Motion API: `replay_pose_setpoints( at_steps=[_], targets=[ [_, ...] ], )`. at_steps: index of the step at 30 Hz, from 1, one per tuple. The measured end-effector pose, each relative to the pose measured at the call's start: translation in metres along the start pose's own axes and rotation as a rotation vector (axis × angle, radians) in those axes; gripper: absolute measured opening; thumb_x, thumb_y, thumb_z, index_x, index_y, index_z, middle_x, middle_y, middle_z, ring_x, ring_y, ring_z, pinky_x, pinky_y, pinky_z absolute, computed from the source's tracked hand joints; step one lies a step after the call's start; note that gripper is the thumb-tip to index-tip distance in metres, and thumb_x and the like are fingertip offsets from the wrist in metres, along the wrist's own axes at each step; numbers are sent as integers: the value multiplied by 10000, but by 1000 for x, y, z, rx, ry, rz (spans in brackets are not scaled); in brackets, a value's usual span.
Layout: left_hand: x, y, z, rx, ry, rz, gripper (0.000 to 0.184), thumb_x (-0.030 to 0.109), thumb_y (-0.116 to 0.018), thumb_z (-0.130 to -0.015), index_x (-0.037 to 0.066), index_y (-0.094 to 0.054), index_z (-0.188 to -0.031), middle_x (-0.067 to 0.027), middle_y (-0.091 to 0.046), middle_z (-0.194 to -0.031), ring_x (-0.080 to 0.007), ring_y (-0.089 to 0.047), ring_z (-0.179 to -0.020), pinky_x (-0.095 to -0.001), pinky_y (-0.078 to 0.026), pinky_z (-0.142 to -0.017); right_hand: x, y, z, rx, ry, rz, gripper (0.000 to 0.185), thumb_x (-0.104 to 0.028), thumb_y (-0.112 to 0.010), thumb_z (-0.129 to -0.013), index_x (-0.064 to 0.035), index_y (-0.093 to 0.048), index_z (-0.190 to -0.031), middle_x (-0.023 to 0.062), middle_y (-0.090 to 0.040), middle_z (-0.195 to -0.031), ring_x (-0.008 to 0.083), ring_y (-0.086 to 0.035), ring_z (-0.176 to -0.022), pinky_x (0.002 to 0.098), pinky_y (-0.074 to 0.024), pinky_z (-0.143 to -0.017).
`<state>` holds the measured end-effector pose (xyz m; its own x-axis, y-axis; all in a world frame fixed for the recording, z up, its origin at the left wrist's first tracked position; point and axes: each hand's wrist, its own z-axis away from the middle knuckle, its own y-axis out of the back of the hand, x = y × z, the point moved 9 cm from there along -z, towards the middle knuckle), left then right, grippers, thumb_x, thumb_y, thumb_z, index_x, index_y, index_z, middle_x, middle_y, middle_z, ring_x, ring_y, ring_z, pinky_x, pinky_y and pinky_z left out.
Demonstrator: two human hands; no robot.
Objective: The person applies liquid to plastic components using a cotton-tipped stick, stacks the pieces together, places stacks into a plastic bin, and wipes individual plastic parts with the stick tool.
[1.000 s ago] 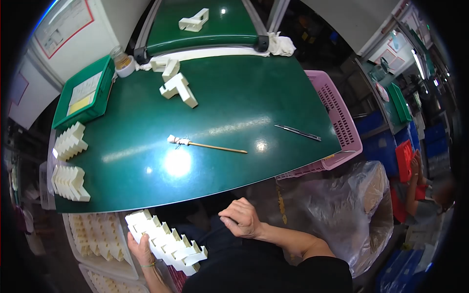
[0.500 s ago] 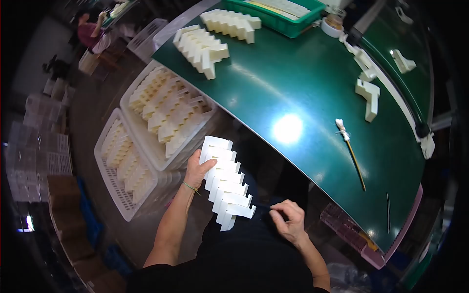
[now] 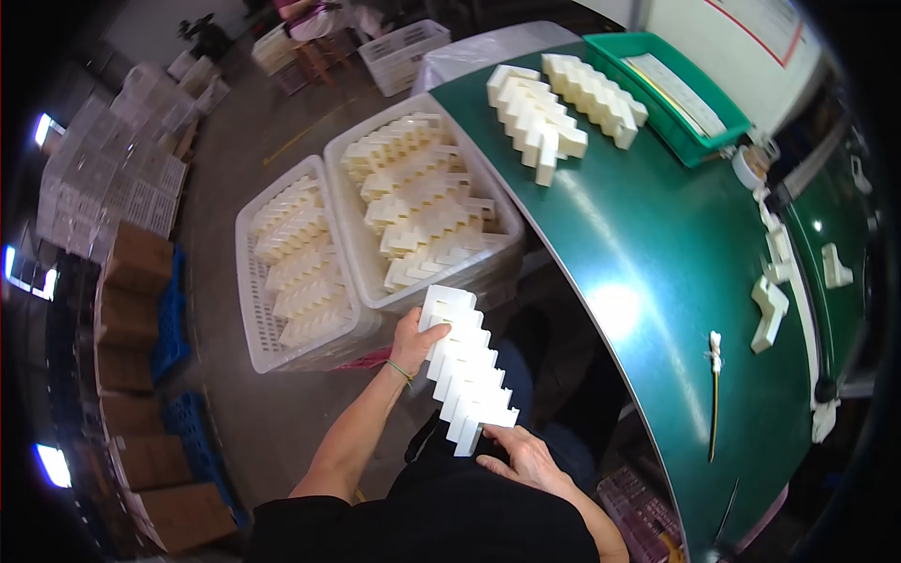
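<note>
My left hand [image 3: 415, 342] is closed around the upper end of a row of nested white angled plastic pieces [image 3: 465, 361], thumb on top. The row slants down in front of my dark clothing. At its lower end, my right hand [image 3: 526, 458] has its fingers against the last piece, partly hidden by it, with the thumb below. Beyond my left hand, a white crate [image 3: 507, 249] holds several similar rows in layers. A second white crate [image 3: 246, 281] beside it holds more of these rows.
A green table [image 3: 648, 244] on the right bears two rows of pieces [image 3: 537, 117], a green tray [image 3: 718, 150], a loose angled piece [image 3: 769, 314] and a white-tipped stick [image 3: 715, 394]. Cardboard boxes [image 3: 141, 342] line the left. A person [image 3: 314, 19] sits farther back.
The view has swung left, bringing the crates nearer the middle. My right hand has moved from beside the row to touch its lower end. My left hand keeps its hold.
</note>
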<state>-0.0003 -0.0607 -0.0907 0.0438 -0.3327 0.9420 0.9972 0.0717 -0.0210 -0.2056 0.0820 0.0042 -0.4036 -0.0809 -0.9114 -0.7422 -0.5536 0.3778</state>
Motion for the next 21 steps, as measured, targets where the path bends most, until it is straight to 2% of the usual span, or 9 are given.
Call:
replay_pose_setpoints(
  at_steps=[2, 3, 6, 8, 10, 14, 15, 19, 21],
  targets=[
    [3, 10, 6, 72, -13, -2, 386, 158, -732, -722, -25, -556, -1014, -84, -634, -928, -136, -602, -812, -283, -500, -753, -6, -4, -3, 20, 102, 163, 551, -281, -696, -802, 17, -498, -1220, 219, -584, -1130, 354, -586, -966, 396, -490, -785],
    [5, 15, 9, 86, -9, -17, 391, 164, -733, -722, -25, -558, -1016, -86, -635, -931, -136, -601, -810, -284, -498, -746, -2, -11, -7, -58, 56, 87, 586, -292, -688, -818, 22, -445, -1250, 229, -556, -1156, 366, -569, -1009, 414, -473, -829],
    [9, 29, 17, 147, -29, -20, 395, 183, -741, -715, -24, -565, -1003, -93, -637, -927, -138, -599, -804, -287, -493, -726, 1, -29, -18, -211, -88, -119, 588, -295, -675, -835, 31, -414, -1250, 225, -556, -1143, 364, -568, -1023, 424, -463, -850],
    [10, 49, 22, 264, -66, -74, 392, 185, -746, -709, -25, -568, -988, -98, -635, -919, -143, -600, -803, -290, -492, -728, -6, -29, -24, -227, -97, -141, 595, -301, -673, -836, 45, -400, -1237, 234, -554, -1120, 356, -574, -1019, 418, -462, -856],
    [14, 63, 31, 330, -75, -79, 382, 179, -746, -713, -26, -568, -982, -100, -634, -915, -144, -600, -802, -292, -492, -729, 4, -31, -29, -199, -210, -237, 614, -305, -684, -823, 68, -406, -1224, 240, -552, -1111, 344, -577, -1018, 401, -460, -858],
    [25, 77, 52, 478, -163, 47, 340, 150, -740, -735, -24, -560, -964, -92, -632, -909, -141, -597, -796, -296, -493, -723, 9, -19, -43, -10, -199, -189, 620, -295, -693, -808, 92, -415, -1206, 253, -527, -1135, 338, -580, -997, 391, -459, -851],
    [29, 75, 56, 488, -163, 95, 329, 141, -733, -766, -17, -542, -983, -84, -624, -937, -134, -589, -817, -288, -485, -735, 9, -14, -47, 23, -178, -186, 620, -289, -703, -794, 90, -416, -1191, 241, -514, -1126, 327, -580, -924, 387, -467, -807],
    [46, 64, 65, 555, -246, 172, 340, 148, -726, -789, -8, -526, -1015, -81, -614, -972, -129, -580, -848, -279, -473, -766, 5, 9, -53, 128, -179, -135, 595, -269, -729, -764, 73, -412, -1133, 206, -491, -1049, 282, -544, -824, 385, -462, -711],
    [54, 57, 62, 548, -262, 150, 383, 140, -702, -807, -21, -514, -1099, -80, -611, -1007, -138, -587, -872, -283, -475, -793, 0, 17, -51, 178, -146, -116, 591, -258, -734, -759, 67, -401, -1123, 206, -488, -1039, 283, -544, -827, 382, -461, -711]
  ],
)
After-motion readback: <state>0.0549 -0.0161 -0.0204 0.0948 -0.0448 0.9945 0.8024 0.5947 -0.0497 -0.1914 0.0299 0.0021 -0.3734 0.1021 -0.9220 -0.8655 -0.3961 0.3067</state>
